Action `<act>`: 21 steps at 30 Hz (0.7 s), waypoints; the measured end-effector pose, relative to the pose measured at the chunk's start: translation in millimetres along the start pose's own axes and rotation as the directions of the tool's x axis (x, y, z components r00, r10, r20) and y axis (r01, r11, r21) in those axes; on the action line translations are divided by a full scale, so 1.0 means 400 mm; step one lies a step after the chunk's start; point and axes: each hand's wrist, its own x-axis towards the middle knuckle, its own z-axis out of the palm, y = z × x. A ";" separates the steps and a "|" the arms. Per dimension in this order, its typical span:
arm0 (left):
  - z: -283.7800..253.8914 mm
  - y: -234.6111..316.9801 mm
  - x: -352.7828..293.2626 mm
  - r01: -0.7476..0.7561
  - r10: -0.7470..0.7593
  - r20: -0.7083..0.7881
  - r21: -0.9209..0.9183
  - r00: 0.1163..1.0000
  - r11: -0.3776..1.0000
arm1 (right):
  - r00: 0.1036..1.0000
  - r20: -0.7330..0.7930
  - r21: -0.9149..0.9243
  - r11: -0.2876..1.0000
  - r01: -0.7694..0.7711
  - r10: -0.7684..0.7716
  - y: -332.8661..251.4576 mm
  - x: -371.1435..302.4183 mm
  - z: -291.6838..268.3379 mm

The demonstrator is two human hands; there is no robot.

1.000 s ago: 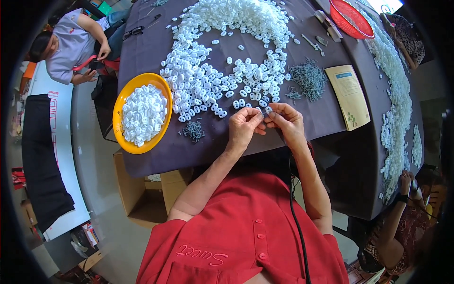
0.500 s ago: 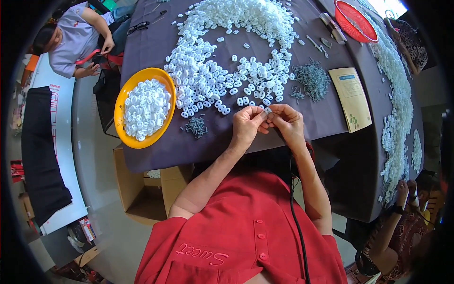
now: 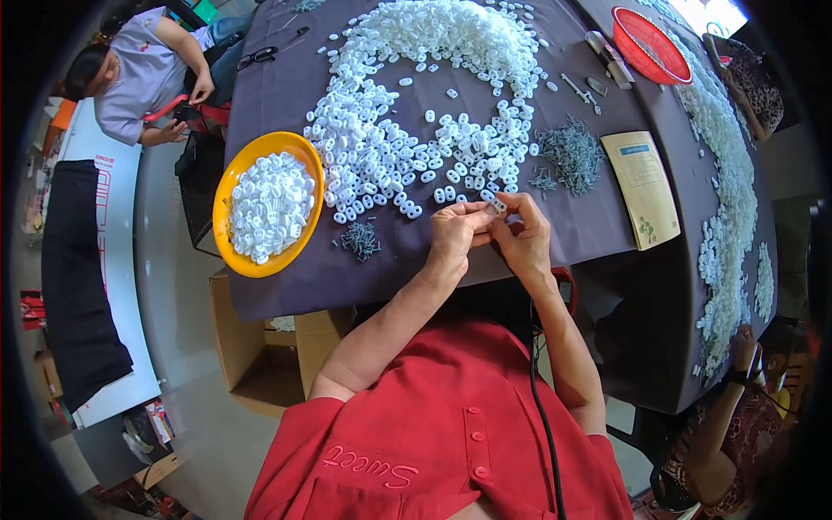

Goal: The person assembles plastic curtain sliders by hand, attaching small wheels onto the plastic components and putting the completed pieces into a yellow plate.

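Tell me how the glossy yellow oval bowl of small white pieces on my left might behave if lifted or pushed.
The yellow bowl looks stiff, its rim forming an even curve. The small white pieces inside lie loose, so tilting could spill some. Pushed left, it might tip: its outer rim appears to overhang the edge of the dark table.

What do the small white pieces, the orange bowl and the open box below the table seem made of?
White pieces: probably moulded plastic, fairly smooth, judging by their uniform rounded shape. Orange bowl: likely plastic too, with an evenly coloured, slightly shiny rim, though coated metal can't be ruled out. Open box: apparently cardboard, matt brown with flat, thin flaps.
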 end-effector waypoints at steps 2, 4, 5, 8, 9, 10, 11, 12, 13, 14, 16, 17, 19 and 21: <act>0.006 -0.005 -0.002 -0.020 0.019 -0.021 -0.022 1.000 1.000 | 0.997 -0.003 -0.070 0.995 0.075 -0.075 -0.007 0.003 -0.002; 0.000 -0.011 -0.001 -0.022 0.022 0.005 0.024 1.000 0.999 | 0.996 0.004 -0.068 0.994 0.086 -0.086 -0.006 0.003 -0.008; -0.003 -0.015 0.000 -0.025 0.023 0.030 0.067 0.999 0.997 | 0.995 0.013 -0.068 0.993 0.096 -0.095 -0.006 0.002 -0.010; 0.001 -0.022 0.000 -0.055 0.053 0.020 0.065 0.998 0.996 | 0.993 0.021 -0.106 0.987 0.120 -0.119 -0.014 0.000 -0.010; 0.005 -0.024 -0.001 -0.054 0.053 0.023 0.066 0.998 0.996 | 0.993 0.017 -0.108 0.987 0.120 -0.119 -0.014 0.000 -0.009; 0.010 -0.026 -0.002 -0.078 0.078 0.002 0.026 0.997 0.997 | 0.992 0.015 -0.135 0.983 0.124 -0.124 -0.013 0.000 -0.007; 0.013 -0.027 -0.004 -0.103 0.102 -0.021 -0.013 0.995 0.995 | 0.992 0.014 -0.162 0.978 0.128 -0.128 -0.011 0.001 -0.006; 0.012 -0.027 -0.004 -0.103 0.102 -0.019 -0.012 0.995 0.995 | 0.992 0.012 -0.162 0.978 0.128 -0.128 -0.007 0.002 -0.004; 0.012 -0.027 -0.005 -0.102 0.102 -0.018 -0.002 0.995 0.995 | 0.993 0.015 -0.192 0.974 0.118 -0.117 -0.002 0.003 -0.002; 0.011 -0.026 -0.006 -0.102 0.102 -0.016 0.007 0.995 0.995 | 0.994 0.018 -0.222 0.969 0.107 -0.106 0.000 0.004 -0.001; 0.005 -0.025 -0.004 -0.102 0.103 -0.022 0.042 0.994 0.994 | 0.992 0.034 -0.226 0.967 0.122 -0.117 0.002 0.005 -0.001; 0.001 -0.025 -0.002 -0.100 0.103 -0.027 0.077 0.994 0.992 | 0.990 0.050 -0.231 0.963 0.137 -0.129 0.003 0.005 -0.002; -0.015 -0.026 0.006 -0.076 0.076 0.005 0.094 0.997 0.993 | 0.991 0.047 -0.218 0.967 0.134 -0.126 0.004 0.003 -0.003; -0.018 -0.023 0.009 -0.052 0.048 0.036 0.113 0.998 0.992 | 0.991 0.045 -0.204 0.970 0.129 -0.123 0.006 0.002 -0.004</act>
